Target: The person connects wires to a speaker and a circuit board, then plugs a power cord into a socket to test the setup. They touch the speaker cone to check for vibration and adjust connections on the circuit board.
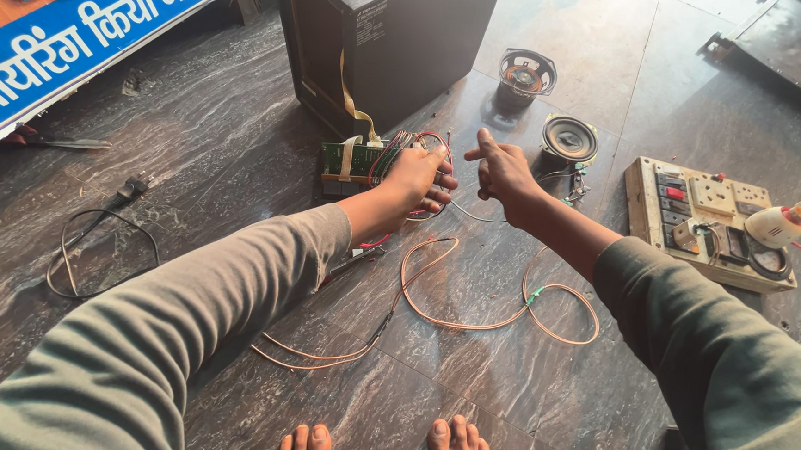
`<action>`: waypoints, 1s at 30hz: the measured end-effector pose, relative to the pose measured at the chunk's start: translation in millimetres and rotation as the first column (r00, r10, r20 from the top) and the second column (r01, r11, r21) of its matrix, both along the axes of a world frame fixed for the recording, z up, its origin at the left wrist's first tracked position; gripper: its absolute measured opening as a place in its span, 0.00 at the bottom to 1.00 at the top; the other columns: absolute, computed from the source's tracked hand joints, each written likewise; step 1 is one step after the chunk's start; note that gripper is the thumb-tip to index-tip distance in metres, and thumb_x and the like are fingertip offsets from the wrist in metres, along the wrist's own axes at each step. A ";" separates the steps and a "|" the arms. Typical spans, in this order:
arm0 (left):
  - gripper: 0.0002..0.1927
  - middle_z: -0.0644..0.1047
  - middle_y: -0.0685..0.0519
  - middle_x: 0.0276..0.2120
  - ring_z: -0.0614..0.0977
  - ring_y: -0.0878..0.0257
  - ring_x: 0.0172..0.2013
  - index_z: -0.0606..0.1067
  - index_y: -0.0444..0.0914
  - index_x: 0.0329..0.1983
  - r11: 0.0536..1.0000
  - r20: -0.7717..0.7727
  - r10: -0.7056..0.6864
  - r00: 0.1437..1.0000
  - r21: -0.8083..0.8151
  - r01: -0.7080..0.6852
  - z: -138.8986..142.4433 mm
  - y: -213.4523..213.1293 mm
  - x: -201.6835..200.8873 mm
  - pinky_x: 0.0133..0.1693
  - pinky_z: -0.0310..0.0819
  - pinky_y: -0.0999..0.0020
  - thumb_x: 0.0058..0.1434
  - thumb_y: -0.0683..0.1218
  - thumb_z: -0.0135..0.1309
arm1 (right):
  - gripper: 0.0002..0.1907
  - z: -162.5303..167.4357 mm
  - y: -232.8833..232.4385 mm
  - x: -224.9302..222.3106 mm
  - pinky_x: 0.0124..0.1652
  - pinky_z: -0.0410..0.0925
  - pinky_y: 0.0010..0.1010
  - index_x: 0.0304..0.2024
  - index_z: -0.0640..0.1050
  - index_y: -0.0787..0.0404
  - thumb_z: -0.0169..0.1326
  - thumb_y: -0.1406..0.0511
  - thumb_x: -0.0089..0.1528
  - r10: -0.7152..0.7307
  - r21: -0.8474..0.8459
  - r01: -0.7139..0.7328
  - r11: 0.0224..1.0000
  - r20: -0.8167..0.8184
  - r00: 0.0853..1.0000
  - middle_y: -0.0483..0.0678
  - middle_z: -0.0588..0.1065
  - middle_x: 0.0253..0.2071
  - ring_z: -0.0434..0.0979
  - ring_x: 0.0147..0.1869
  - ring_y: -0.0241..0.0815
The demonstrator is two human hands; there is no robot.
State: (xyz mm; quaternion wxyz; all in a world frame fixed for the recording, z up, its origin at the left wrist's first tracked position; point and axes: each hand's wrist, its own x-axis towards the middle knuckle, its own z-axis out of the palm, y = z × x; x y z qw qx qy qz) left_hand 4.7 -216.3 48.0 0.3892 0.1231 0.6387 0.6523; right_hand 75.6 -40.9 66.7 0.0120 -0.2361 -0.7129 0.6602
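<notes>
Dark marble floor point(192, 147), strewn with copper wire point(497, 305) and two loose speakers point(568, 138).
Left hand point(417, 180) gripping a green circuit board point(353, 162) before a black speaker cabinet point(384, 39); right hand point(505, 174) just beside, grip pinched on thin wire point(468, 212); switchboard point(707, 221) far right.

A big sign point(78, 38) is lying at the top left of the floor, at about ten o'clock from the hands. It is a long flat board, blue with white letters, and an orange strip is showing along its top edge. A small pale label point(372, 21) is sticking on the black box at twelve o'clock
</notes>
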 end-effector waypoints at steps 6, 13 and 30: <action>0.23 0.77 0.51 0.33 0.78 0.65 0.25 0.71 0.35 0.44 0.992 -0.040 -0.121 0.992 -0.026 0.120 1.8 -12.1 -2.4 0.25 0.75 0.70 0.72 0.60 0.39 | 0.30 -2.4 -20.1 -4.9 0.24 0.60 0.29 0.47 0.76 0.68 0.42 0.46 0.70 0.098 -0.025 -0.098 0.995 0.009 0.995 0.37 0.56 0.17 0.54 0.19 0.31; 0.23 0.80 0.50 0.32 0.81 0.64 0.25 0.73 0.34 0.42 0.987 -0.162 -0.135 0.978 -0.110 0.118 -1.6 -56.1 -15.6 0.24 0.76 0.69 0.71 0.59 0.43 | 0.27 -0.5 -50.0 -4.2 0.24 0.62 0.29 0.44 0.77 0.66 0.47 0.48 0.67 0.234 0.009 -0.236 0.972 0.070 0.970 0.38 0.58 0.18 0.58 0.20 0.32; 0.24 0.81 0.50 0.24 0.80 0.66 0.17 0.77 0.33 0.32 0.961 -0.211 -0.221 0.952 -0.214 0.176 27.5 -98.6 -53.9 0.18 0.70 0.73 0.71 0.57 0.45 | 0.28 45.9 -173.7 30.3 0.30 0.68 0.27 0.36 0.75 0.68 0.59 0.47 0.64 0.731 -0.164 -0.714 0.681 0.098 0.675 0.45 0.72 0.28 0.72 0.28 0.34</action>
